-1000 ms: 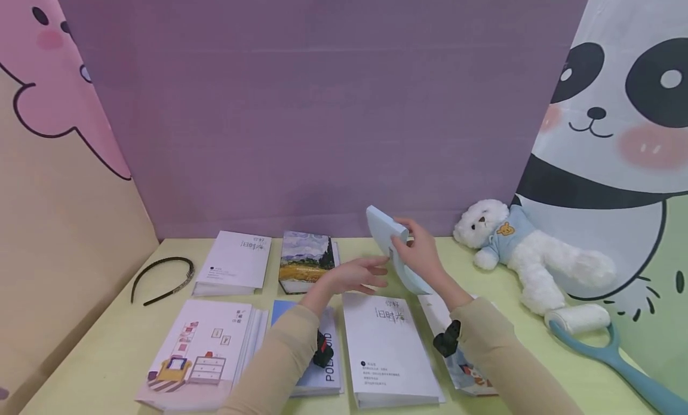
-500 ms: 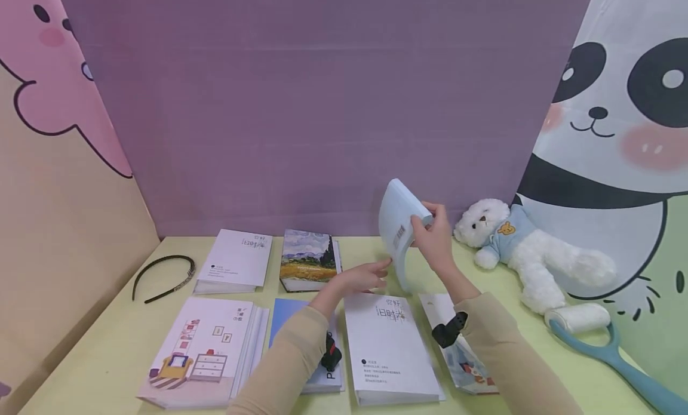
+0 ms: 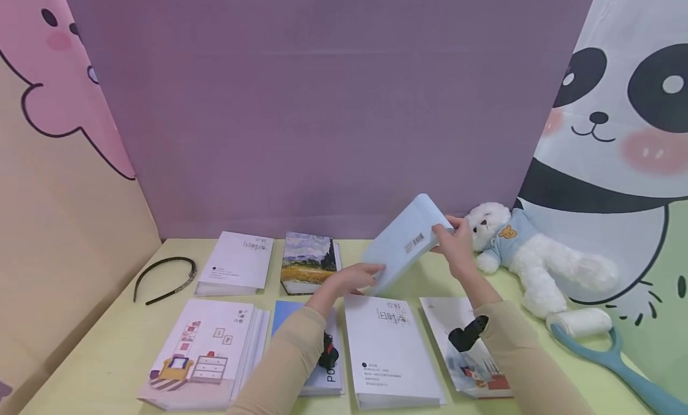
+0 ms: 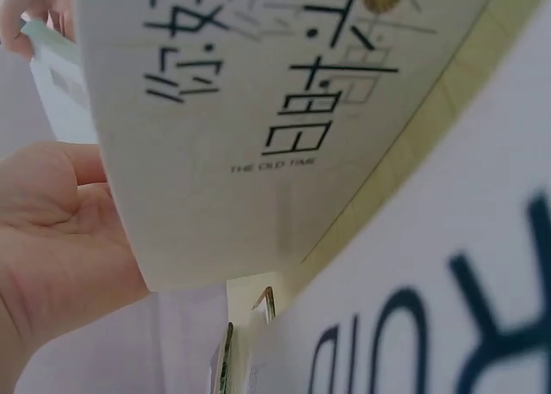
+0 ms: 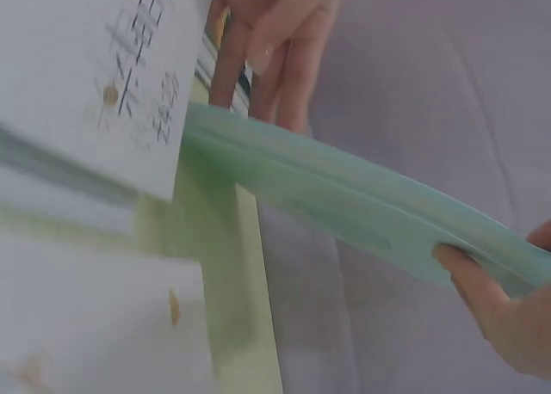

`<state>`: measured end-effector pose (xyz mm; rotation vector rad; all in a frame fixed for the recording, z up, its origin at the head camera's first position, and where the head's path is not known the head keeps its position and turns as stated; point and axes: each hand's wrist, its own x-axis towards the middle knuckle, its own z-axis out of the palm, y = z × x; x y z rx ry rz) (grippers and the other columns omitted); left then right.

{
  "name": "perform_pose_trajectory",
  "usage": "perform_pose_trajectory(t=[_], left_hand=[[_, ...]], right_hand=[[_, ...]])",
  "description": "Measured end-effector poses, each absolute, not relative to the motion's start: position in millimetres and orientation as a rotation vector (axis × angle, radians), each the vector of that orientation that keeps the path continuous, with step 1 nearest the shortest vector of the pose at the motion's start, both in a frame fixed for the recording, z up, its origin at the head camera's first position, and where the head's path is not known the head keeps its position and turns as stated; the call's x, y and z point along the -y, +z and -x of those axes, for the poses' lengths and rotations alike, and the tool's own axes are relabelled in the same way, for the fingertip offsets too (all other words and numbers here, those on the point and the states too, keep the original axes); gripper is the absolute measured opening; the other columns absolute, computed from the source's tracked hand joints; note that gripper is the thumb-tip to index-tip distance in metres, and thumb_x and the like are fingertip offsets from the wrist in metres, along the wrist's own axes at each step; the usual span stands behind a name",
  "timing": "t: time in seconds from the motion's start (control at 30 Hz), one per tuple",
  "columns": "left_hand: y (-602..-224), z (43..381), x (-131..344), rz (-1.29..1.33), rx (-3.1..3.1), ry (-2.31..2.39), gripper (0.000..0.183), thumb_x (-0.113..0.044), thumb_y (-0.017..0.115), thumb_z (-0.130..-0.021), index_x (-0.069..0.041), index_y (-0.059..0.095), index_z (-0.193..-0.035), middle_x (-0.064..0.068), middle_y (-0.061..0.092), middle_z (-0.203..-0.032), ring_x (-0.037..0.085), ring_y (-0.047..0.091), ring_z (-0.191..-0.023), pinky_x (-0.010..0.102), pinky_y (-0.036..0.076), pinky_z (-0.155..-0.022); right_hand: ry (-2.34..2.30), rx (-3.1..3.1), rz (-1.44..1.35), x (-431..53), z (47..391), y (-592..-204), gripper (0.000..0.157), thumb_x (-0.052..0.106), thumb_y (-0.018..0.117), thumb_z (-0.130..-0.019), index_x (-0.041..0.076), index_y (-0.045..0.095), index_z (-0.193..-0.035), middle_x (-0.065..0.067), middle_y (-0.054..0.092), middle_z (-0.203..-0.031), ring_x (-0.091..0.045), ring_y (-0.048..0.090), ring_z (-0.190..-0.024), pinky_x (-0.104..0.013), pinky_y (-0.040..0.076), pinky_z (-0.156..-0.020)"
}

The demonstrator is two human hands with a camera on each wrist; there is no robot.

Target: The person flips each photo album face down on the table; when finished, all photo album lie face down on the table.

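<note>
A light blue album [image 3: 400,239] with a barcode on its cover is tilted above the back of the table, its right end raised. My right hand [image 3: 455,246] pinches that upper right end between thumb and fingers. At the lower left end, my left hand [image 3: 349,277] has its fingers loosely extended right at the album's edge. The right wrist view shows the album [image 5: 344,196] edge-on, mint green there, with the right thumb [image 5: 473,286] against its side. Just below the hands lies a white album [image 3: 392,349] with black characters, which partly hides the left hand [image 4: 60,239] in the left wrist view.
Several albums lie in two rows: a white one [image 3: 235,263], one with a landscape painting [image 3: 307,260], a pink-white one [image 3: 199,349], a blue one [image 3: 309,367] and an illustrated one [image 3: 457,343]. A headband [image 3: 166,277], teddy bear [image 3: 527,242] and lint roller [image 3: 580,322] flank them.
My right hand has moved right with the light blue album, which has turned from bent and upright to a flatter slant with its barcode side showing. The left hand has stayed near its lower end.
</note>
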<state>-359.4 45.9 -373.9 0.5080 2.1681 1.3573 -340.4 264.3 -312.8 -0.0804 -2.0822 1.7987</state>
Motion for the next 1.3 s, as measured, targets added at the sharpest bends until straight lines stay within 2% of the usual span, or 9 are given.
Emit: perform_pose_trajectory(t=[0.1, 0.23, 0.33, 0.47, 0.57, 0.73, 0.83, 1.0, 1.3], left_hand=[[-374, 360, -47, -0.489, -2.173, 1.319, 0.05, -0.01, 0.046, -0.097, -0.019, 0.037, -0.145, 0.003, 0.028, -0.154, 0.027, 0.023, -0.142, 0.048, 0.033, -0.109], [-373, 360, -47, -0.515, -2.181, 1.258, 0.048, -0.009, 0.044, -0.097, -0.015, 0.04, -0.144, 0.005, 0.029, -0.154, 0.026, 0.022, -0.143, 0.047, 0.032, -0.11], [-372, 360, -46, -0.56, -2.222, 1.171, 0.044, -0.012, 0.043, -0.097, -0.012, 0.044, -0.141, 0.006, 0.029, -0.153, 0.026, 0.023, -0.142, 0.046, 0.031, -0.111], [-372, 362, -43, -0.639, -2.286, 1.028, 0.04, -0.017, 0.041, -0.099, -0.011, 0.047, -0.139, 0.008, 0.029, -0.153, 0.026, 0.024, -0.142, 0.043, 0.031, -0.112], [-372, 363, -40, -0.695, -2.329, 0.941, 0.04, -0.018, 0.041, -0.1, -0.011, 0.048, -0.138, 0.008, 0.032, -0.152, 0.025, 0.024, -0.142, 0.04, 0.029, -0.113], [-376, 366, -38, -0.675, -2.332, 0.947, 0.039, -0.014, 0.041, -0.1, -0.01, 0.048, -0.138, 0.009, 0.031, -0.152, 0.026, 0.025, -0.142, 0.04, 0.03, -0.112], [-377, 367, -38, -0.652, -2.31, 0.98, 0.04, -0.012, 0.04, -0.1, -0.009, 0.047, -0.138, 0.009, 0.027, -0.154, 0.026, 0.022, -0.143, 0.041, 0.029, -0.113], [-378, 367, -39, -0.669, -2.327, 0.972, 0.039, -0.012, 0.041, -0.1, -0.008, 0.049, -0.137, 0.008, 0.028, -0.154, 0.025, 0.019, -0.144, 0.04, 0.023, -0.116], [-380, 368, -40, -0.707, -2.35, 0.956, 0.038, -0.014, 0.042, -0.099, -0.012, 0.05, -0.136, 0.005, 0.032, -0.152, 0.023, 0.023, -0.143, 0.04, 0.024, -0.115]], right_hand=[[1.69, 2.196, 0.046, -276, 337, -312, 0.048, 0.014, 0.05, -0.092, -0.008, 0.033, -0.132, -0.016, 0.041, -0.119, -0.001, 0.055, -0.077, -0.02, 0.056, -0.068], [1.581, 2.331, 0.014, -292, 333, -314, 0.053, 0.018, 0.055, -0.093, -0.009, 0.034, -0.133, -0.021, 0.039, -0.126, 0.001, 0.054, -0.079, -0.023, 0.056, -0.076], [1.501, 2.421, -0.007, -302, 332, -320, 0.058, 0.021, 0.059, -0.092, -0.008, 0.035, -0.136, -0.024, 0.039, -0.131, -0.009, 0.056, -0.089, -0.025, 0.055, -0.08], [1.336, 2.545, -0.037, -313, 333, -328, 0.058, 0.023, 0.062, -0.09, -0.008, 0.041, -0.135, -0.027, 0.045, -0.131, -0.031, 0.056, -0.106, -0.022, 0.054, -0.077], [1.243, 2.632, -0.048, -322, 335, -336, 0.057, 0.023, 0.063, -0.09, -0.011, 0.045, -0.132, -0.03, 0.051, -0.129, -0.039, 0.056, -0.11, -0.026, 0.054, -0.077], [1.103, 2.791, -0.026, -335, 338, -350, 0.06, 0.028, 0.063, -0.09, -0.013, 0.047, -0.13, -0.032, 0.052, -0.127, -0.036, 0.063, -0.102, -0.04, 0.053, -0.082], [1.029, 2.861, -0.001, -339, 338, -355, 0.061, 0.03, 0.063, -0.089, -0.014, 0.047, -0.129, -0.033, 0.051, -0.128, -0.035, 0.065, -0.096, -0.042, 0.052, -0.082], [0.992, 2.931, 0.037, -343, 338, -363, 0.06, 0.027, 0.061, -0.09, -0.016, 0.046, -0.127, -0.036, 0.048, -0.127, -0.034, 0.066, -0.092, -0.042, 0.052, -0.08], [1.072, 2.951, 0.025, -352, 339, -375, 0.054, 0.017, 0.063, -0.088, -0.019, 0.047, -0.125, -0.035, 0.05, -0.126, -0.039, 0.059, -0.101, -0.04, 0.055, -0.078]])
